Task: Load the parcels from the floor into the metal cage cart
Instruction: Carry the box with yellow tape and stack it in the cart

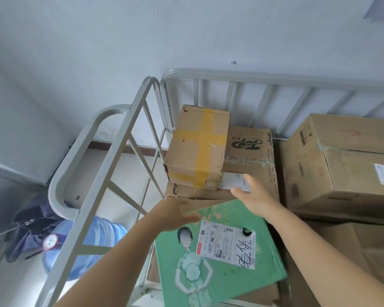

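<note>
A flat green parcel (220,269) with a white shipping label lies tilted on top of cardboard boxes inside the metal cage cart (231,74). My left hand (175,214) hovers at its far left corner, fingers spread, blurred. My right hand (253,196) is above its far edge, fingers apart, holding nothing. Behind them sits a small box with yellow tape (197,147) on a larger printed box (251,160). A big cardboard box (341,160) fills the right side.
The cart's left side rail (111,156) runs diagonally past my left arm. Outside it on the floor stand a blue water jug (91,242) and a dark bag (31,229). A pale wall backs the cart.
</note>
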`<action>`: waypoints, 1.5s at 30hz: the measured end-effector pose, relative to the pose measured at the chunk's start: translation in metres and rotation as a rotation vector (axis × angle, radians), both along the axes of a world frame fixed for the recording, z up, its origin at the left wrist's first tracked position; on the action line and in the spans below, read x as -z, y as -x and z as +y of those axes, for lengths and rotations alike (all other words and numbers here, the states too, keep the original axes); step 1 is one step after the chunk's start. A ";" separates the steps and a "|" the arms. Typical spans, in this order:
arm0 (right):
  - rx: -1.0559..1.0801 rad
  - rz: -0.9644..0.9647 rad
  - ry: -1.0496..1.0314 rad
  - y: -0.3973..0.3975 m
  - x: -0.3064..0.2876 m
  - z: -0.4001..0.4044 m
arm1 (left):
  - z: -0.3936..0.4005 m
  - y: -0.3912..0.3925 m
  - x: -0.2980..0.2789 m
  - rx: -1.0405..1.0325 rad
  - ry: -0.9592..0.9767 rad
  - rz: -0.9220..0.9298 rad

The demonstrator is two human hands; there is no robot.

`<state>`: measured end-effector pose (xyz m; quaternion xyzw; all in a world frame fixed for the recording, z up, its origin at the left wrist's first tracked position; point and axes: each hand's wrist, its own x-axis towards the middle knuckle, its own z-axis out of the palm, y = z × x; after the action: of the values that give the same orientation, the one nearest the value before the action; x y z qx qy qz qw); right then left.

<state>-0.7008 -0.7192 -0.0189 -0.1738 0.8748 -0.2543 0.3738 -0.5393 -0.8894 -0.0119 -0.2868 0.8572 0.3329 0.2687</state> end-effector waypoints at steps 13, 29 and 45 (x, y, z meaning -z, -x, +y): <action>0.554 0.005 -0.128 -0.120 0.021 0.096 | 0.031 -0.023 0.011 0.017 0.100 0.089; 0.912 -0.278 0.299 -0.107 0.050 0.109 | 0.087 0.005 0.030 -0.139 -0.025 0.224; 0.635 0.000 0.383 0.101 0.011 0.112 | 0.102 0.184 0.009 -0.345 0.039 0.382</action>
<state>-0.8020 -0.6068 -0.0297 0.0396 0.8217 -0.5168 0.2370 -0.7231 -0.7871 -0.0207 -0.3660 0.8369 0.4053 0.0355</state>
